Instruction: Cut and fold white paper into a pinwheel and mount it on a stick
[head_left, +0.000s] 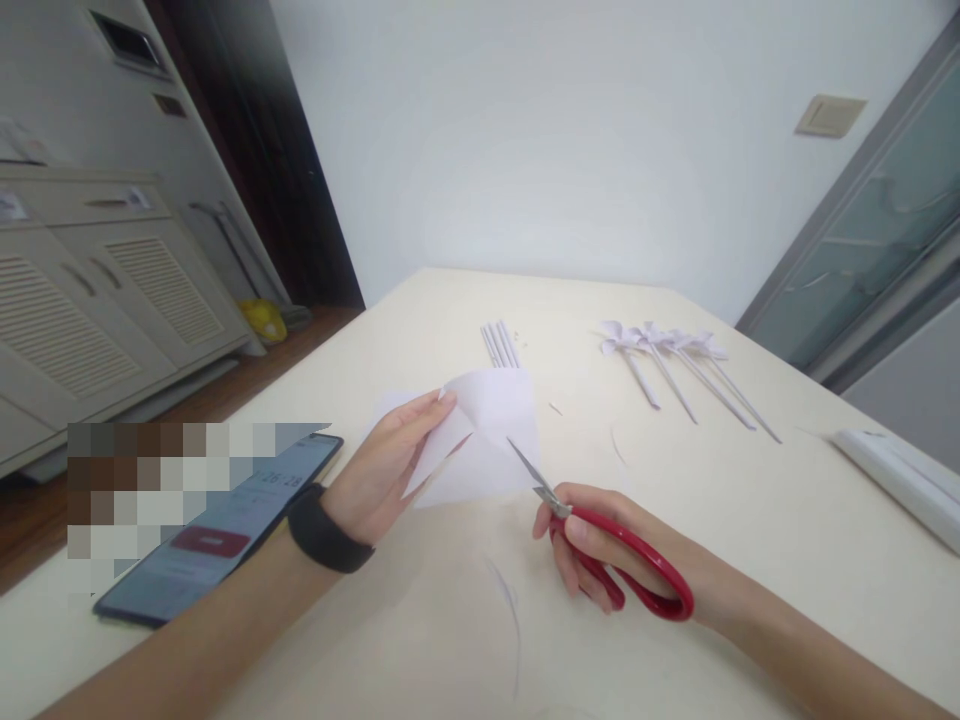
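Note:
My left hand (394, 455), with a black band on its wrist, pinches a white sheet of paper (495, 410) by its left side. A slit runs into the sheet from its lower left corner, beside my fingers. In my right hand (592, 545) is a pair of scissors (630, 550) with red handles. The blades are parted a little and point up and left at the paper's right part; whether they touch it I cannot tell. More white paper seems to lie beneath the held sheet, partly hidden by it and by my left hand.
Several rolled paper sticks (501, 343) lie behind the sheet. Paper pinwheels (660, 345) on sticks rest at the back right. A phone (225, 540) is at the left, a long white box (900, 480) at the right edge. Thin paper strips (516, 620) lie on the table (420, 640).

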